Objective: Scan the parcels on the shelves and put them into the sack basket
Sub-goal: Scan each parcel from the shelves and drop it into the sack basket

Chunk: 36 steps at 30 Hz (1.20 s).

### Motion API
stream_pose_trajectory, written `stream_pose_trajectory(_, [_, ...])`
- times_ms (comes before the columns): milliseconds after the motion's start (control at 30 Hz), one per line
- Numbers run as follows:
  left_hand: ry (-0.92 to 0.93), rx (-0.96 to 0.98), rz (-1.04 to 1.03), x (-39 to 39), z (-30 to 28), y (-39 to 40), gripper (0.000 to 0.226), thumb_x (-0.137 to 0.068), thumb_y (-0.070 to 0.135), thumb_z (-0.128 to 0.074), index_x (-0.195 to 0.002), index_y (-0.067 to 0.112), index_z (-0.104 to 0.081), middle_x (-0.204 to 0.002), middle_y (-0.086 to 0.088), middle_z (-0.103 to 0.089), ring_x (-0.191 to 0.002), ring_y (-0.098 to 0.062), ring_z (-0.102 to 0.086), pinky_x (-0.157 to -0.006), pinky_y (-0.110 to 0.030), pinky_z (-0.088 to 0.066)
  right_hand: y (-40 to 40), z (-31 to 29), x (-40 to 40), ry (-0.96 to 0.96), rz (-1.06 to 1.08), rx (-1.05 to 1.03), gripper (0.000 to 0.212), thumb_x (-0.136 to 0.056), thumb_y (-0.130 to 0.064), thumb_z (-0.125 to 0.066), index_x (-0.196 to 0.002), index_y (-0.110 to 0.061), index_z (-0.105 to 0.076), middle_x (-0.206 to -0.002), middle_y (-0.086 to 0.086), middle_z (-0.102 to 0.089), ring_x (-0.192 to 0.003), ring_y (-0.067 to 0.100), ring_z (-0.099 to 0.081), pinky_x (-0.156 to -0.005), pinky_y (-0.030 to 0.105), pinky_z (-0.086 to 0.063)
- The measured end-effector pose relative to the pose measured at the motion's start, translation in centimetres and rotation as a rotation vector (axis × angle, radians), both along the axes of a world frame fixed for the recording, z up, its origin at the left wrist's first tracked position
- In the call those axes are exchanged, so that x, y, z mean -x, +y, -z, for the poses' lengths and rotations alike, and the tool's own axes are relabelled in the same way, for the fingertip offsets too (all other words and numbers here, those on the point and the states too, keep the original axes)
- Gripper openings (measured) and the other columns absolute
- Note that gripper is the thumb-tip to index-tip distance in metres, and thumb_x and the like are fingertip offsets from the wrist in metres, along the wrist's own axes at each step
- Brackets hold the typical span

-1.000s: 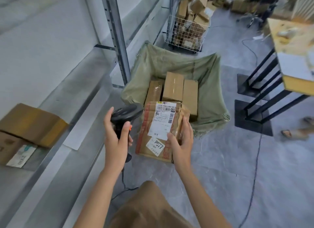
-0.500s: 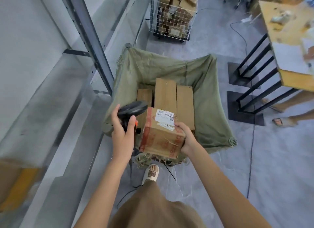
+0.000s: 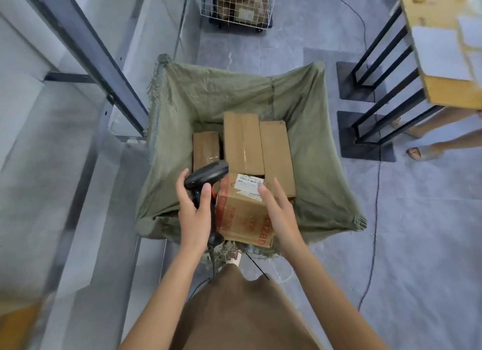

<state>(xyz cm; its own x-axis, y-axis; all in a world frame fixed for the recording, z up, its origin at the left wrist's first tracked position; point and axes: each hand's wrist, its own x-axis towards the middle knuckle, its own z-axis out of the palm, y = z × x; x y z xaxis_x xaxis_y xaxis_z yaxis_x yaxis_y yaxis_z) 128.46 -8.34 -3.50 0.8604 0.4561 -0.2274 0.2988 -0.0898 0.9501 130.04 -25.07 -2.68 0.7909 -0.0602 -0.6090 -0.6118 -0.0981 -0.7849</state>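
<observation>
A cardboard parcel [image 3: 242, 216] with red print and a white label on top hangs over the near rim of the green sack basket [image 3: 326, 167]. My right hand [image 3: 280, 214] holds its right side, thumb on the top face. My left hand [image 3: 194, 214] grips a black barcode scanner [image 3: 208, 173] just left of the parcel, its head level with the label. Three plain brown boxes [image 3: 242, 141] lie side by side inside the sack, beyond the parcel.
A grey metal shelf [image 3: 52, 193] with a slanted upright [image 3: 104, 62] runs along the left. A wire cart of boxes [image 3: 237, 5] stands behind the sack. A wooden table [image 3: 443, 49] on black legs [image 3: 370, 120] is at right, with another person's foot [image 3: 420, 152] and a floor cable [image 3: 375, 219].
I have turned from the shelf toward the sack. The parcel has moved forward and down from in front of my body to the sack's near rim, label now facing up.
</observation>
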Motion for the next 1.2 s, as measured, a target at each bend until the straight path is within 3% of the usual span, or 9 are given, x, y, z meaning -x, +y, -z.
stream_pose_trajectory(133, [0.060, 0.036, 0.006, 0.4, 0.2, -0.8, 0.047, -0.102, 0.041, -0.054, -0.142, 0.048, -0.031, -0.124, 0.041, -0.041, -0.102, 0.035, -0.043, -0.083, 0.000, -0.035, -0.5, 0.1, 1.5, -0.120, -0.053, 0.151, 0.097, -0.078, -0.045, -0.083, -0.156, -0.035, -0.026, -0.156, -0.008, -0.042, -0.142, 0.008, -0.039, -0.118, 0.040, -0.034])
stream_pose_trajectory(267, [0.081, 0.057, -0.014, 0.2, 0.3, -1.8, 0.048, -0.102, 0.042, -0.054, -0.145, 0.046, -0.032, -0.128, 0.028, -0.050, -0.117, 0.004, -0.054, -0.098, -0.023, -0.040, -1.6, 0.4, 0.8, -0.134, -0.059, 0.199, 0.096, -0.077, -0.044, -0.083, -0.156, -0.034, -0.030, -0.148, -0.007, -0.052, -0.138, 0.009, -0.043, -0.115, 0.038, -0.038])
stream_pose_trajectory(367, [0.084, 0.076, -0.027, -0.2, 0.3, -1.6, 0.048, -0.103, 0.043, -0.053, -0.145, 0.045, -0.032, -0.134, 0.015, -0.052, -0.126, -0.011, -0.052, -0.104, -0.032, -0.041, -1.4, 0.8, 0.3, -0.158, -0.069, 0.232, 0.090, -0.078, -0.046, -0.082, -0.153, -0.032, -0.036, -0.143, -0.007, -0.056, -0.130, 0.006, -0.049, -0.106, 0.025, -0.041])
stream_pose_trajectory(600, [0.143, 0.128, -0.111, -0.5, 1.3, -0.3, 0.046, -0.104, 0.039, -0.052, -0.146, 0.038, -0.033, -0.138, 0.006, -0.048, -0.129, -0.019, -0.050, -0.102, -0.034, -0.041, -0.5, 1.3, -1.0, -0.212, -0.364, 0.445, 0.064, -0.084, -0.052, -0.072, -0.134, -0.014, -0.061, -0.141, -0.001, -0.055, -0.126, 0.014, -0.052, -0.099, 0.020, -0.040])
stream_pose_trajectory(800, [0.151, 0.206, -0.130, 0.5, 1.4, -0.9, 0.045, -0.103, 0.042, -0.053, -0.142, 0.045, -0.032, -0.140, 0.006, -0.049, -0.127, -0.017, -0.051, -0.105, -0.038, -0.043, -1.4, 1.5, -1.5, -0.250, -0.425, 0.501, 0.059, -0.084, -0.055, -0.069, -0.125, -0.013, -0.068, -0.124, 0.001, -0.063, -0.100, 0.005, -0.052, -0.085, 0.017, -0.037])
stream_pose_trajectory(933, [0.162, 0.237, -0.164, -0.9, 1.8, -1.0, 0.045, -0.104, 0.040, -0.053, -0.144, 0.041, -0.033, -0.142, 0.003, -0.047, -0.128, -0.019, -0.050, -0.100, -0.034, -0.042, -1.1, 2.5, -2.7, -0.248, -0.427, 0.481, 0.064, -0.087, -0.056, -0.066, -0.135, -0.014, -0.061, -0.136, 0.006, -0.056, -0.122, 0.017, -0.053, -0.097, 0.024, -0.040])
stream_pose_trajectory(1000, [0.168, 0.241, -0.184, -1.5, 2.0, -1.0, 0.045, -0.104, 0.039, -0.053, -0.145, 0.039, -0.033, -0.145, 0.000, -0.046, -0.130, -0.021, -0.050, -0.105, -0.038, -0.043, -0.5, 3.0, -3.0, -0.248, -0.409, 0.517, 0.073, -0.090, -0.061, -0.057, -0.149, -0.019, -0.046, -0.159, 0.010, -0.033, -0.145, 0.026, -0.034, -0.114, 0.035, -0.031])
stream_pose_trajectory(1067, [0.157, 0.241, -0.198, -1.8, 2.1, -1.1, 0.045, -0.104, 0.039, -0.053, -0.144, 0.038, -0.034, -0.146, -0.001, -0.047, -0.131, -0.022, -0.050, -0.110, -0.043, -0.043, 0.3, 3.6, -2.6, -0.348, -0.436, 0.805, 0.078, -0.093, -0.069, -0.038, -0.157, -0.024, -0.032, -0.167, 0.010, -0.012, -0.154, 0.033, -0.009, -0.122, 0.050, -0.012])
stream_pose_trajectory(1200, [0.131, 0.250, -0.185, -1.7, 2.7, -1.2, 0.040, -0.103, 0.040, -0.053, -0.138, 0.044, -0.035, -0.144, 0.003, -0.046, -0.131, -0.018, -0.049, -0.105, -0.035, -0.043, 2.6, 4.7, -1.2, -0.595, -0.554, 1.137, 0.069, -0.099, -0.064, -0.029, -0.154, -0.023, -0.038, -0.163, 0.012, -0.027, -0.151, 0.041, -0.019, -0.115, 0.068, -0.014])
